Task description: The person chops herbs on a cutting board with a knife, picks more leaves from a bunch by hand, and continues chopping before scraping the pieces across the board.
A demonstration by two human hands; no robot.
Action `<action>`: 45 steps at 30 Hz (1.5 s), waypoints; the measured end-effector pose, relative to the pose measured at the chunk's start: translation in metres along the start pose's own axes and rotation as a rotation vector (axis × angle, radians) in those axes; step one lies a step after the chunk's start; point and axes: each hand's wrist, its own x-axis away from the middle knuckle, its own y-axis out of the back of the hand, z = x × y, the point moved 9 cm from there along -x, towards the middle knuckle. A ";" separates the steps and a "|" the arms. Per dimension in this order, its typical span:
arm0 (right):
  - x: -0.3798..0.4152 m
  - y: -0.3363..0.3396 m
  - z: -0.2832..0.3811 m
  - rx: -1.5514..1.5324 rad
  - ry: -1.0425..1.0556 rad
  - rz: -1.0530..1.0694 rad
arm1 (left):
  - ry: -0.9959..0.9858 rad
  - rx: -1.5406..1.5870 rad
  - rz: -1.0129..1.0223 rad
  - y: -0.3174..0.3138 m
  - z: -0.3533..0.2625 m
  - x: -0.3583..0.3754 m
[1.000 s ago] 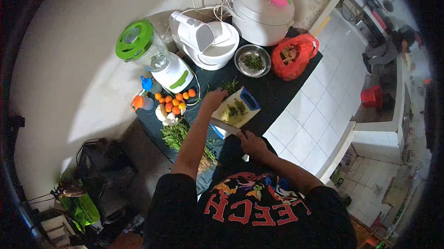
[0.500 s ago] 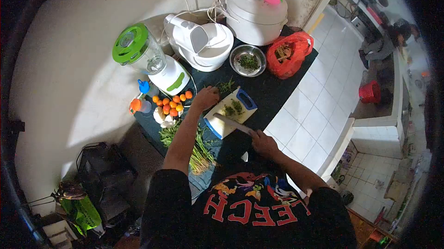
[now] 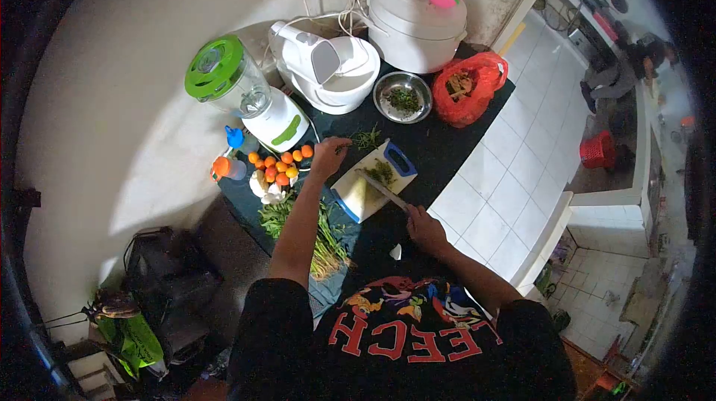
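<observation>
My right hand (image 3: 426, 229) is closed round the handle of a knife (image 3: 385, 189). The blade lies over a white cutting board with blue ends (image 3: 356, 206), its tip against a small pile of chopped green herbs (image 3: 381, 172). My left hand (image 3: 330, 156) is beside the board's left edge, fingers loosely bent and apart, with nothing visible in them. Just beyond it lie loose green sprigs (image 3: 365, 138). A bunch of leafy greens with pale stems (image 3: 322, 248) rests below my left forearm. Orange-red tomatoes (image 3: 281, 166) and white garlic bulbs (image 3: 265, 188) sit left of that hand.
At the back are a blender (image 3: 274, 121), a white stand mixer (image 3: 335, 95) and a large lidded white pot (image 3: 414, 28). A metal bowl of chopped herbs (image 3: 403, 114) stands near a red plastic bag (image 3: 462, 106). Capped bottles (image 3: 236, 170) stand left. Another person (image 3: 615, 77) is at far right.
My left hand has drawn slightly up and away from the board, its fingers loosening. The knife has shifted up the board, and the chopped herbs now lie in one closer pile.
</observation>
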 end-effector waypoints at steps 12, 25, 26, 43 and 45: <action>-0.010 -0.021 0.005 -0.067 -0.007 0.074 | 0.283 0.237 0.053 -0.003 0.039 0.012; -0.002 -0.028 0.012 -0.252 -0.034 -0.002 | 0.559 0.277 -0.023 -0.006 0.001 0.090; -0.003 -0.025 0.009 -0.288 -0.046 -0.077 | 0.562 0.243 -0.066 -0.009 -0.010 0.096; 0.003 -0.022 0.036 -0.402 -0.014 -0.117 | 0.279 -0.187 -0.072 -0.049 -0.073 0.109; 0.004 -0.027 0.037 -0.380 -0.019 -0.091 | 0.257 -0.172 -0.079 -0.050 -0.073 0.107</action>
